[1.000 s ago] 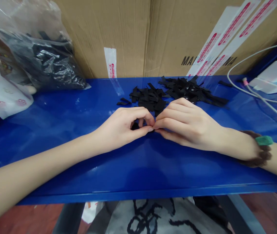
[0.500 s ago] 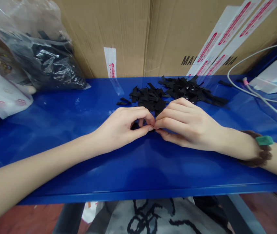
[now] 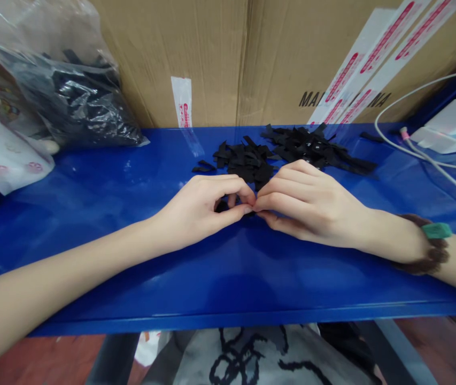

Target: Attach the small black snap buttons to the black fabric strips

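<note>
Both bare hands are working fingertip to fingertip just on the near side of a low heap of short, matte black, cloth-like strips (image 3: 246, 160), which is lying on the glossy blue table (image 3: 228, 289). The step in hand is looking like close fingertip handling of one small black piece (image 3: 249, 213); it is sitting at the meeting point of the fingers, nearer the wearer than the heap, and is mostly hiding beneath them. From here, the next move seems to be calling for a light, exact pinch, with both hands staying steady so the little piece is not slipping.

The left hand (image 3: 207, 203) is closing its grip at the tips: thumb and forefinger are pressing together, apparently on that piece, while the curved fingers are leaving a small gap behind. Through this gap a dark scrap (image 3: 222, 206) is showing, just to the near left of the heap. The right hand (image 3: 311, 206) is bending its fingers into a narrow grip, their tips touching the left fingertips; I cannot tell whether it is holding the piece too.

Beyond and right of the heap, a second, looser pile of black strips (image 3: 324, 152) is lying, some showing small white marks.
</note>
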### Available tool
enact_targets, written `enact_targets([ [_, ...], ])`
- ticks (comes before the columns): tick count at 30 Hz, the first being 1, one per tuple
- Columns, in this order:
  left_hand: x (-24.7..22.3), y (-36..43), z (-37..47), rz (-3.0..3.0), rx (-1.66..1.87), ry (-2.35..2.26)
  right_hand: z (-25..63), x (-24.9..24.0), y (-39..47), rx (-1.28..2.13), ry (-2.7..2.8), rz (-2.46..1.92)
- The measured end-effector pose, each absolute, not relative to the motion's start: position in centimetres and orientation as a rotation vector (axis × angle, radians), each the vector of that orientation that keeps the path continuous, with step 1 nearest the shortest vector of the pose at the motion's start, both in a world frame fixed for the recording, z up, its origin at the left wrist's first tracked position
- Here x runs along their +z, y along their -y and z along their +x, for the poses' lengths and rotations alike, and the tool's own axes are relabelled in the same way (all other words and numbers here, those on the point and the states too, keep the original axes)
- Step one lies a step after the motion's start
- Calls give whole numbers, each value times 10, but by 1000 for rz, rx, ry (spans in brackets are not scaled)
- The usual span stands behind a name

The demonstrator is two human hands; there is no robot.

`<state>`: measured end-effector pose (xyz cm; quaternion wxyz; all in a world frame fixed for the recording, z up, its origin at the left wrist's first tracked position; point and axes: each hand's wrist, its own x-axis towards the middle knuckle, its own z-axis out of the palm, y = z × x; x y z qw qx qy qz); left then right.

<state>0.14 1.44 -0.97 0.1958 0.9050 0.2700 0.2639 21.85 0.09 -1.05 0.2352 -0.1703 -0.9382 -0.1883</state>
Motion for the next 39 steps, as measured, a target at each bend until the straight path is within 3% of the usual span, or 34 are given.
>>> enact_targets([
  [39,-10,-14,1,2596,756,-793,217,-14,-1,-526,2606,-446],
])
